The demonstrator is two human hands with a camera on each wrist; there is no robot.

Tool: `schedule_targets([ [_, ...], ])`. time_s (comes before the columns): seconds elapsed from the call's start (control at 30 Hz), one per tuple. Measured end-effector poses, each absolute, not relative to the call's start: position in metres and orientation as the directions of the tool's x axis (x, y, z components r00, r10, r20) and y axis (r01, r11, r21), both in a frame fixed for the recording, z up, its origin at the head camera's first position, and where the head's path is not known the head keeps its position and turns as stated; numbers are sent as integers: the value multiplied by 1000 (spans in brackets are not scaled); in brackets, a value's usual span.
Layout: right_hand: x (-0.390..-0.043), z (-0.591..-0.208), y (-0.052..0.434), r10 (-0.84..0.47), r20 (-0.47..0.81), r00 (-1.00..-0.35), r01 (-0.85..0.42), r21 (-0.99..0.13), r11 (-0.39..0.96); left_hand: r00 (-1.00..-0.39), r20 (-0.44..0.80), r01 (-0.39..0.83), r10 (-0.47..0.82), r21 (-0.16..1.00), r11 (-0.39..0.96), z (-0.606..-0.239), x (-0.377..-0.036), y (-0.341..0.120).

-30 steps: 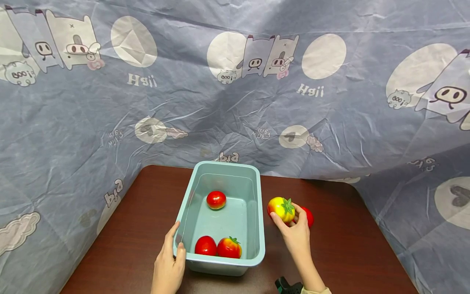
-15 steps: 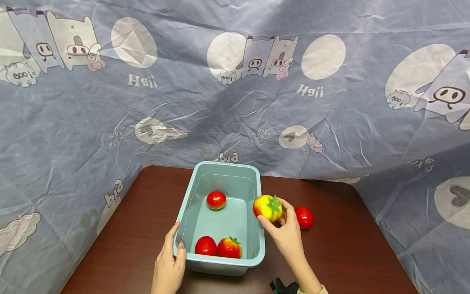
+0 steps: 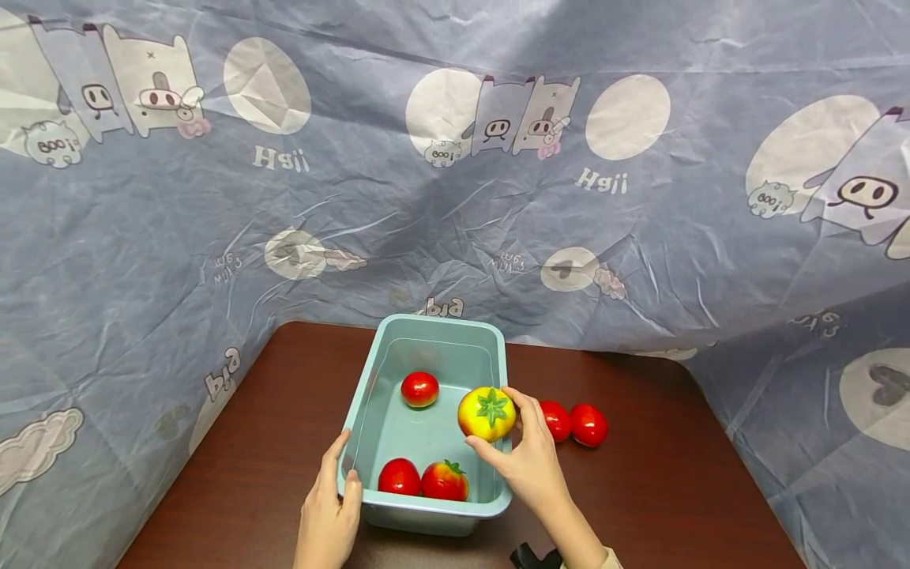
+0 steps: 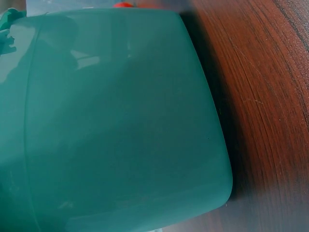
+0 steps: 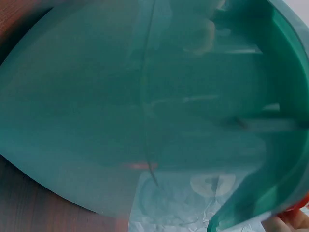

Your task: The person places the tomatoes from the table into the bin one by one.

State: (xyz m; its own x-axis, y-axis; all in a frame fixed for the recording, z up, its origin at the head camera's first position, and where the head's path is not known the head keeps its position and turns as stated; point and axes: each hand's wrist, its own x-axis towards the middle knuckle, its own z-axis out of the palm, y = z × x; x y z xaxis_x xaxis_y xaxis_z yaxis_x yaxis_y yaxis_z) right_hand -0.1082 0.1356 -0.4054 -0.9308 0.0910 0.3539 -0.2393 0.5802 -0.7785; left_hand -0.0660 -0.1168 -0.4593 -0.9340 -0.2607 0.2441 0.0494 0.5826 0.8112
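Over tub [image 3: 370,395], yellow-red tomato [image 3: 486,413] w/ green stem.

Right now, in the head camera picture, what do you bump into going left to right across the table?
Left hand → red tomato at the tub's near end → red-and-yellow tomato beside it → yellow tomato → right hand → two red tomatoes on the table, first, then.

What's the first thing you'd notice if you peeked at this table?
Probably the yellow tomato with its green star top, held by the right hand over the light blue tub. Three red tomatoes already sit inside the tub, and the left hand grips its near corner. Behind hangs a blue sheet with cartoon pigs.
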Motion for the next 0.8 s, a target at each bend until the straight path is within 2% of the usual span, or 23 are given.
schedule_targets([
  [0.27,-109,-411,125,-65,443,-894,-359,-623,696,-934,249,54,-255,806,590,-460,-66,-116],
  [0.5,-108,-415,122,-154,426,-892,-385,-534,753,-931,259,60,-256,803,593,-461,-66,-117],
  [0.8,-109,-414,120,-208,385,-899,-387,-479,788,-930,258,57,-263,806,589,-461,-66,-118],
])
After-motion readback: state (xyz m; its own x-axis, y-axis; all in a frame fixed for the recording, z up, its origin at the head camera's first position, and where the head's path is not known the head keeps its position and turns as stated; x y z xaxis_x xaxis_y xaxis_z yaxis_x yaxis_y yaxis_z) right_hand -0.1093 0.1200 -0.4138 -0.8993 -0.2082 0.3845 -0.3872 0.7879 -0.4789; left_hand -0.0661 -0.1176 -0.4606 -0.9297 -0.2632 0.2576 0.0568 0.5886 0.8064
